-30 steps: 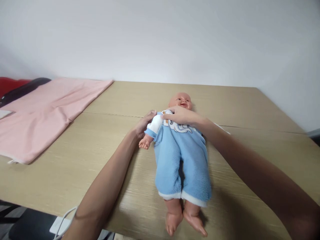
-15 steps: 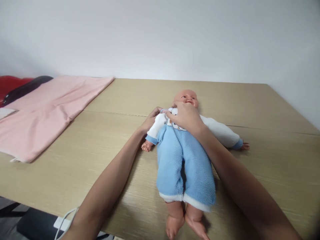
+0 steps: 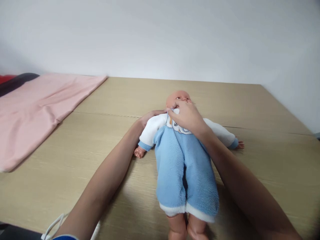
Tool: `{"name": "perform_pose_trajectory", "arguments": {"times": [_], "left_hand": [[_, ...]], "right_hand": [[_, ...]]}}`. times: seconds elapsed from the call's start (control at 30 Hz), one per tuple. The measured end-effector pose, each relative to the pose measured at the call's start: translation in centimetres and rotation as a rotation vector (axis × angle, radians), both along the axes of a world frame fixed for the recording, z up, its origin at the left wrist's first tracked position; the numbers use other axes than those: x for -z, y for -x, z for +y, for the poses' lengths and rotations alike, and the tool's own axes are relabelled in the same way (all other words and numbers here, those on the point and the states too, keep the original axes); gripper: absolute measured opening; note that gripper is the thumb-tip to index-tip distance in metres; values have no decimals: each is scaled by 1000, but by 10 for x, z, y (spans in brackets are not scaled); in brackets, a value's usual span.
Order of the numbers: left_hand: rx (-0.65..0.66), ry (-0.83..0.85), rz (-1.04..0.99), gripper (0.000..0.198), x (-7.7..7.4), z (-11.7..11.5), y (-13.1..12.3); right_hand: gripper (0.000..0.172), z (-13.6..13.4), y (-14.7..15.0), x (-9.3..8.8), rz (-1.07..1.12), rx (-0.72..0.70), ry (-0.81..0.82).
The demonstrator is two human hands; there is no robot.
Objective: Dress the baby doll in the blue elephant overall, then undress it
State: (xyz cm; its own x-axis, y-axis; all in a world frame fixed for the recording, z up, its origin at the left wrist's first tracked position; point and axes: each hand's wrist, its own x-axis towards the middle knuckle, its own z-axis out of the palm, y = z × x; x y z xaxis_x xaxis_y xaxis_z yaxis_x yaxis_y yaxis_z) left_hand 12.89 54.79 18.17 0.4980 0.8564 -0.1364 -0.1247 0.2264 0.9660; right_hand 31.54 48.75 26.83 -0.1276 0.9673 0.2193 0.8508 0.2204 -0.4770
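A baby doll (image 3: 178,97) lies face up on the table, its feet toward me. It wears a blue and white fleece romper (image 3: 172,163) with an animal face on the chest. My right hand (image 3: 188,116) lies across the chest and neck, thumb and fingers closed on the collar, covering part of the doll's mouth and chin. At the shoulder on the left side of the view, my left hand (image 3: 152,115) reaches behind the white sleeve. Its fingertips meet the collar beside my right thumb and are partly hidden.
A pink cloth (image 3: 47,110) is spread over the left side of the wooden table (image 3: 110,133). Behind it are a dark curved object (image 3: 20,81) and something red (image 3: 6,78). A white cable (image 3: 53,225) hangs by my left forearm. A pale wall borders the table's far side.
My left hand has slid further along the shoulder to the collar. The sleeve beside it now lies straighter and further out. The doll's head appears slightly more to the left.
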Motion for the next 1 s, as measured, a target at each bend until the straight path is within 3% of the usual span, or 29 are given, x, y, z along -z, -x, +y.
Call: {"name": "perform_pose_trajectory", "arguments": {"times": [0.1, 0.2, 0.33, 0.43, 0.67, 0.87, 1.0], "left_hand": [[48, 24, -18, 21, -4, -4, -3], [37, -41, 8, 32, -17, -9, 0], [50, -250, 312, 50, -38, -9, 22], [181, -250, 505, 65, -48, -6, 43], [178, -414, 590, 56, -49, -4, 59], [228, -363, 682, 64, -47, -2, 55], [198, -321, 743, 69, -48, -5, 58]], "right_hand": [[21, -9, -11, -15, -128, 56, 14], [24, -14, -25, -24, -202, 74, 49], [29, -12, -34, -21, -199, 2, 77], [29, -9, -40, -17, -202, -41, 73], [30, -10, -63, -26, -212, 24, 89], [39, -9, -50, -20, -171, 12, 104], [51, -13, -79, -16, -20, -52, 272]]}}
